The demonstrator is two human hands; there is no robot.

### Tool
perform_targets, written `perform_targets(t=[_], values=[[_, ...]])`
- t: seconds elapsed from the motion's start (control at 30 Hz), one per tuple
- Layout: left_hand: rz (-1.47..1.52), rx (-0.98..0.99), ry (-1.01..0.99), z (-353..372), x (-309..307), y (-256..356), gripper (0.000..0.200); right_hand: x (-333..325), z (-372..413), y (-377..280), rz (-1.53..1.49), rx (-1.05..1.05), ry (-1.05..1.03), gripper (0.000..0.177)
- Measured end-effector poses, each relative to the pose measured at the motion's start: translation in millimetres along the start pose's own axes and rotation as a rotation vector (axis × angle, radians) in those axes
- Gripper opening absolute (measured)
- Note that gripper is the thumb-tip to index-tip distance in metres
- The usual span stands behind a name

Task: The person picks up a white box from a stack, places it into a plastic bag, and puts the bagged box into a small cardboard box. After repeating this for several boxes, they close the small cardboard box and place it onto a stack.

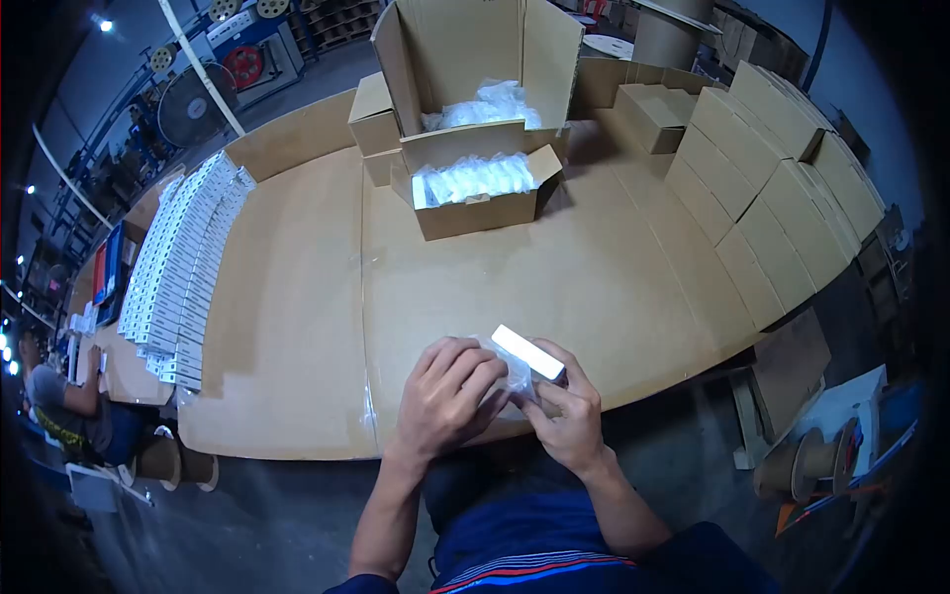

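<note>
A small white box [527,352] is held over the table's front edge, partly in a clear plastic bag [516,379]. My right hand [569,413] grips the box's right end between thumb and fingers. On the other side, my left hand [448,394] has its fingers curled and pressed on the plastic bag. Farther back stands an open cardboard box [480,217], filled with a row of plastic-wrapped items [477,178]. Behind it, a larger open carton [475,59] holds more clear plastic bags [492,107].
Stacked white boxes [188,267] line the left of the cardboard-covered table [287,297]. Closed brown boxes [767,198] are piled on the right, with one smaller box [655,114] near the back. A person [74,391] sits at far left.
</note>
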State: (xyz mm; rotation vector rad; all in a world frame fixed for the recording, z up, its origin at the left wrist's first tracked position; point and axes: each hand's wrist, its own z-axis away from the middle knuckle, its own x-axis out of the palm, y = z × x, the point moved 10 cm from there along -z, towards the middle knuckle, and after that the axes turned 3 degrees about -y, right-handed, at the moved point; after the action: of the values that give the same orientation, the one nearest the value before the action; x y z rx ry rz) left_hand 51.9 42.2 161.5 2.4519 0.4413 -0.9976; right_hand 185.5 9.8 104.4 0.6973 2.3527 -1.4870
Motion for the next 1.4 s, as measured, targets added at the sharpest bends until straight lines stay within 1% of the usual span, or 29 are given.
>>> perform_targets(t=[0.03,0.07,0.17,0.2,0.27,0.3,0.33,0.43,0.47,0.5,0.57,0.6,0.7,0.8,0.9,1.0,1.03,1.1,1.2,1.3,1.33,1.4], values=[[0.027,0.034,-0.049,-2,7,-1,0.027,0,0,1,0.014,-0.006,-0.006,0.016],[0.124,-0.013,-0.042,-4,7,-4,0.017,0,1,1,0.028,-0.011,-0.013,0.016],[0.297,-0.219,-0.128,3,21,-22,0.012,2,3,9,-0.006,0.028,-0.064,0.014],[0.284,-0.187,-0.113,2,19,-23,0.013,4,4,11,0.014,0.024,-0.094,0.014],[0.395,-0.319,-0.074,5,19,-37,0.016,7,7,14,0.055,0.014,-0.159,0.013],[0.451,-0.387,-0.054,9,20,-44,0.018,7,9,16,0.015,0.035,-0.176,0.013],[0.458,-0.378,0.013,8,17,-47,0.019,8,10,18,-0.025,0.054,-0.193,0.013],[0.685,-0.465,0.384,22,12,-72,0.007,8,8,22,-0.126,0.14,-0.203,0.012],[0.721,-0.456,0.494,33,6,-85,0.008,7,8,25,-0.149,0.157,-0.186,0.012],[0.77,-0.525,0.626,45,-1,-97,0.014,7,8,29,-0.171,0.176,-0.167,0.011],[0.742,-0.538,0.825,63,-15,-114,0.023,3,8,37,-0.134,0.126,-0.066,0.012],[0.795,-0.63,0.824,65,-8,-113,0.034,-1,9,39,-0.116,0.102,-0.017,0.012],[0.925,-0.639,0.404,79,51,-96,0.051,-1,9,47,-0.148,0.155,0.017,0.017],[1.13,-0.793,0.189,76,74,-72,0.058,9,11,63,-0.291,0.213,0.055,0.02],[1.03,-0.834,0.098,82,83,-78,0.053,17,11,62,-0.287,0.191,-0.024,0.02],[0.939,-0.798,0.119,81,74,-77,0.042,7,9,66,-0.671,0.198,0.037,0.026],[0.901,-0.792,0.087,80,71,-76,0.04,-10,0,65,-0.607,0.183,-0.022,0.036],[0.832,-0.78,0.017,79,69,-72,0.037,-36,-10,81,-0.369,0.325,0.054,0.04],[0.846,-0.732,0.028,82,74,-69,0.034,-67,-43,59,-0.516,0.136,0.257,0.047],[0.891,-0.752,0.015,85,83,-67,0.036,-66,-61,33,-0.691,-0.016,0.286,0.052],[0.88,-0.757,0.012,85,84,-66,0.037,-60,-64,26,-0.771,0.024,0.285,0.053],[0.852,-0.765,0.006,85,84,-66,0.039,-46,-65,16,-0.729,-0.033,0.209,0.048]])
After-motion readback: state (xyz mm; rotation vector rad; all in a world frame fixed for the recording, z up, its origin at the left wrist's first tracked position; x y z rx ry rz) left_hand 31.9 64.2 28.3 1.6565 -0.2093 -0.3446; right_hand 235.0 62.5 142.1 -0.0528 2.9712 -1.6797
